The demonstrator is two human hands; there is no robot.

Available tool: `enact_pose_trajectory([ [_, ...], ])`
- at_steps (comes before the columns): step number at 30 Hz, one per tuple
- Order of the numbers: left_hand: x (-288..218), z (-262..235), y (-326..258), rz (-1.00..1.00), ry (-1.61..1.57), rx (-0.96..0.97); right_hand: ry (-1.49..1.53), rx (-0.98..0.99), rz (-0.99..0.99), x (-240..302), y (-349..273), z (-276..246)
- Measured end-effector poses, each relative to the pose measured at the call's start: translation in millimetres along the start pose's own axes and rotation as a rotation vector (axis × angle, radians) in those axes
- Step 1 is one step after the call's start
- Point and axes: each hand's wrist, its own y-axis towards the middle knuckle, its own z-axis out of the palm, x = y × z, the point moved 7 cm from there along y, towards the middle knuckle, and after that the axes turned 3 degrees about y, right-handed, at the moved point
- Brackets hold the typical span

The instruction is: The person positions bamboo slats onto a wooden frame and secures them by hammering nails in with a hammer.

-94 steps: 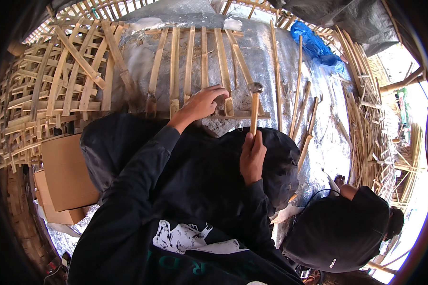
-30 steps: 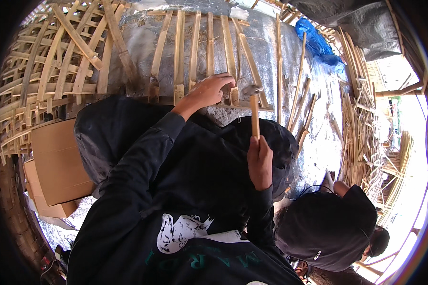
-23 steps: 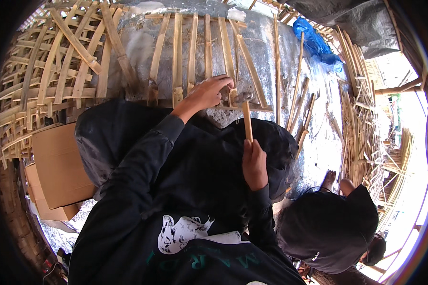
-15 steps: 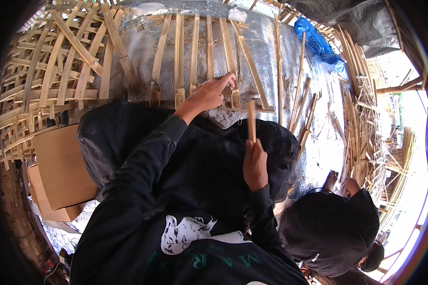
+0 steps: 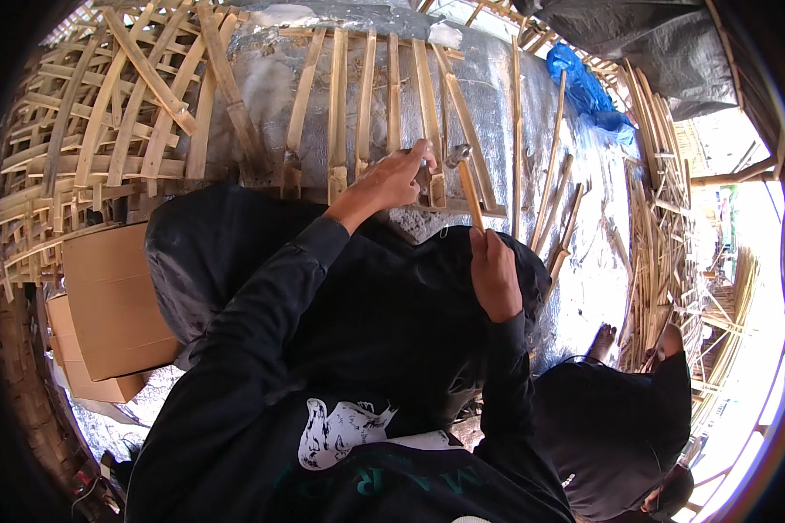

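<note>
Hammer (image 5: pixel 464 179) now down, head at slat (image 5: pixel 430 105) just beside L fingers; half a sec ago it was raised w/ head up. Reads as a strike landing, nailing underway. R hand (image 5: pixel 494 275) clamped on handle. L hand (image 5: pixel 391 180) pinched at slat base on frame (image 5: pixel 105 131). Co-worker (image 5: pixel 615 427) low right, shifted vs earlier.

Only 1 view existed: a head-worn fisheye camera looked steeply down from above the person's shoulders, close to the forearms rising from 6 o'clock, facing the bamboo frame (image 5: pixel 358 131) toward 12 o'clock, edges bending outward.
</note>
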Motion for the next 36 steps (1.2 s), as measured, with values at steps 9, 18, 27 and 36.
enact_pose_trajectory([
  [9, -5.4, -0.4, -2.4, 0.121, -0.025, -0.113, -0.129, -0.001, -0.134, -5.1, -8.5, 6.7],
  [18, -9.5, 1.0, -1.1, 0.134, -0.021, -0.066, -0.106, -0.061, -0.14, -13.9, -10.7, 12.8],
  [27, -4.4, 2.2, -0.3, 0.099, -0.014, -0.089, -0.023, -0.174, 0.083, -23.7, -13.1, 4.3],
  [36, -6.5, 0.0, -2.9, 0.162, -0.048, -0.125, -0.054, -0.242, -0.151, -8.0, -13.2, 3.8],
])
